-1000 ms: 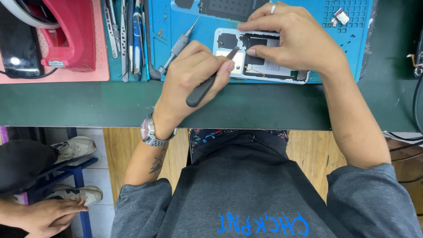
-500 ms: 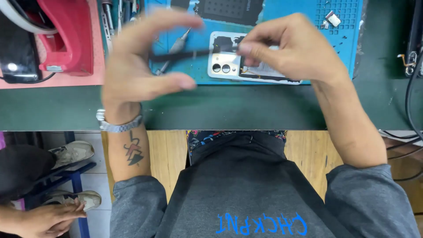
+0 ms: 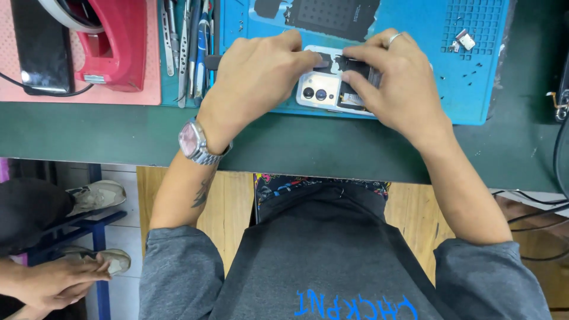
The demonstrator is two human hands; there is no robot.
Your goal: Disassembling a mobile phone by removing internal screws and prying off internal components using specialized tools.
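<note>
A silver phone [image 3: 320,92] with its back off lies camera end towards me on a blue work mat [image 3: 474,89]. My left hand [image 3: 255,77] is curled over the phone's left side and grips a dark slim tool [image 3: 212,61]. One end of the tool sticks out left of my knuckles, and my fingertips pinch the other end over the phone's top. My right hand [image 3: 397,83], with a ring on one finger, presses down on the phone's right half and covers most of its open inside. My fingertips nearly meet over the phone.
Tweezers and screwdrivers [image 3: 184,41] lie in a row left of the mat. A red tape dispenser [image 3: 124,41] and a black device [image 3: 41,47] sit on a pink mat. Small metal parts [image 3: 465,40] rest at the mat's far right. Another person's hand [image 3: 53,278] is at lower left.
My left hand was lifted with fingers spread and the tool held level between both hands; it has come down onto the phone. The right hand stayed on the phone.
</note>
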